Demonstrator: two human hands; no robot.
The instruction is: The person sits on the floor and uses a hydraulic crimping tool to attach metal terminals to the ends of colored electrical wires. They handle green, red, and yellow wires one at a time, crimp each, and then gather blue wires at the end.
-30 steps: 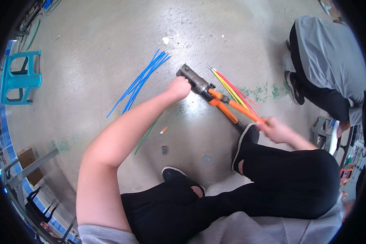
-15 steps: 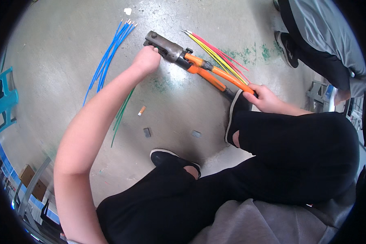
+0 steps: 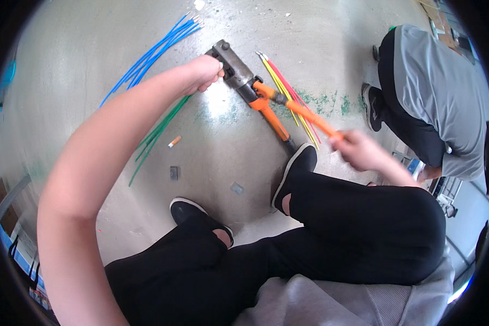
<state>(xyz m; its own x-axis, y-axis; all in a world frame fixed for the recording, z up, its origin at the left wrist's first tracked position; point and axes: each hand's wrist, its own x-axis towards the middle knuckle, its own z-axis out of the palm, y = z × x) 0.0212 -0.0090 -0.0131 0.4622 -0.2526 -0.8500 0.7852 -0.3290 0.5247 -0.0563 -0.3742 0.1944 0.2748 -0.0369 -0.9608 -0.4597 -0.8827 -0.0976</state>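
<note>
A hydraulic crimping tool (image 3: 234, 65) with a dark metal head and orange handles lies slanted over the floor. My left hand (image 3: 205, 73) is closed at the side of its head, fingertips against the jaw opening; whatever they pinch is hidden. Green wires (image 3: 160, 127) run along the floor from beneath my left wrist. My right hand (image 3: 358, 149), slightly blurred, is wrapped round the end of the upper orange handle (image 3: 307, 113). The lower handle (image 3: 276, 124) ends beside my shoe. Beyond my left forearm lie blue wires (image 3: 152, 54) with bare copper ends.
Yellow wires (image 3: 288, 95) and red wires (image 3: 281, 76) lie right of the tool. On the floor near my shoes are a cigarette butt (image 3: 174, 142) and two small flat pieces, one dark (image 3: 174, 173), one pale (image 3: 237, 188). Another person (image 3: 440, 92) crouches at the right.
My right hand has swung the upper handle away from the lower one, widening the gap. My left hand stays at the tool's head. The whole view has shifted.
</note>
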